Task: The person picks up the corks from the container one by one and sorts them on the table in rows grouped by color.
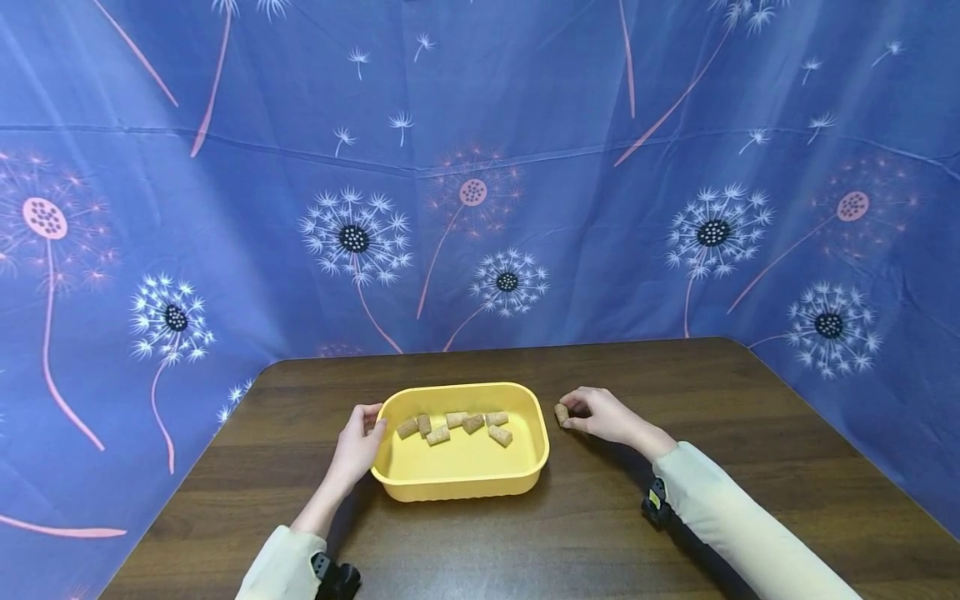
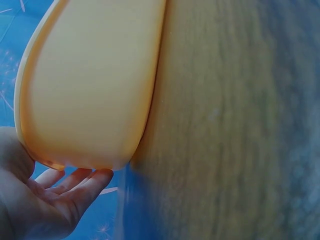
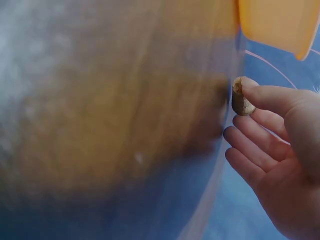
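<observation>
A yellow plastic tub point(image 1: 461, 490) with rounded corners stands on the table. Several short cork pieces point(image 1: 472, 423) lie scattered on its floor, mostly toward the far side. My left hand point(image 1: 357, 446) grips the tub's left end; in the left wrist view its fingertips point(image 2: 104, 173) touch the outer end wall, while the thumb's tip is hidden behind the rim. To the right of the tub, my right hand point(image 1: 606, 417) pinches a single cork point(image 1: 562, 413) between thumb and fingers. That cork point(image 3: 243, 105) shows a darker, pitted end in the right wrist view.
The dark brown wooden table point(image 1: 465, 550) reaches back to a blue cloth point(image 1: 585, 275) printed with dandelions, which hangs behind and along the sides. A black camera strap sits at each wrist, below light sleeves point(image 1: 742, 517).
</observation>
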### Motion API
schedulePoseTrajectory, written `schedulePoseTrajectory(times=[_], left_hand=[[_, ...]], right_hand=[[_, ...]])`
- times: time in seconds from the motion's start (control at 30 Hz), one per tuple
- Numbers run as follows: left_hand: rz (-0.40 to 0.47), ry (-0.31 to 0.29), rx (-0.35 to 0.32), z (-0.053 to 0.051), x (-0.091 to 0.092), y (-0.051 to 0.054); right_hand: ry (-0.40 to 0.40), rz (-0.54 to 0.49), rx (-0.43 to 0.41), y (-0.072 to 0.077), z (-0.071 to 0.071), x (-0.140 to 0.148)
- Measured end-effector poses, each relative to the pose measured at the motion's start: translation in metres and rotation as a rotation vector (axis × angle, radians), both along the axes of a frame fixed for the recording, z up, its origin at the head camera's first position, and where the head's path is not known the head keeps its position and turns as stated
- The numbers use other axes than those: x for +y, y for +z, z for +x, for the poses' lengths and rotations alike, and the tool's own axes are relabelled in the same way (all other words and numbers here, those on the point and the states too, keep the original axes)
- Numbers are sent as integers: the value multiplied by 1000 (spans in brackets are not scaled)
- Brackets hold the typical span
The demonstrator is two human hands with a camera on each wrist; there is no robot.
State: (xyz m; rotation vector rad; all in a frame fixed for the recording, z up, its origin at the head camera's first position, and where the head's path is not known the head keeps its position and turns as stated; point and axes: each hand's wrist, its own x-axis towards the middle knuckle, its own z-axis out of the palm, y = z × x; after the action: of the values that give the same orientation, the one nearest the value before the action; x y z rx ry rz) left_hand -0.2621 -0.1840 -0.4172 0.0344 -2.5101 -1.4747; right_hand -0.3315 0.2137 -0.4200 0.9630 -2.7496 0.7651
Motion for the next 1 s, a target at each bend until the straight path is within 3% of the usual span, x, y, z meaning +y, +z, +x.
schedulePoseTrajectory(times=[0.23,1.0], left_hand=[[2,-5,11,-1,0,0],[12,-1,16,-2,0,-3]], right_hand=[[-2,12,45,-2,1,-1],[-23,8,9,-3,-1,-1]])
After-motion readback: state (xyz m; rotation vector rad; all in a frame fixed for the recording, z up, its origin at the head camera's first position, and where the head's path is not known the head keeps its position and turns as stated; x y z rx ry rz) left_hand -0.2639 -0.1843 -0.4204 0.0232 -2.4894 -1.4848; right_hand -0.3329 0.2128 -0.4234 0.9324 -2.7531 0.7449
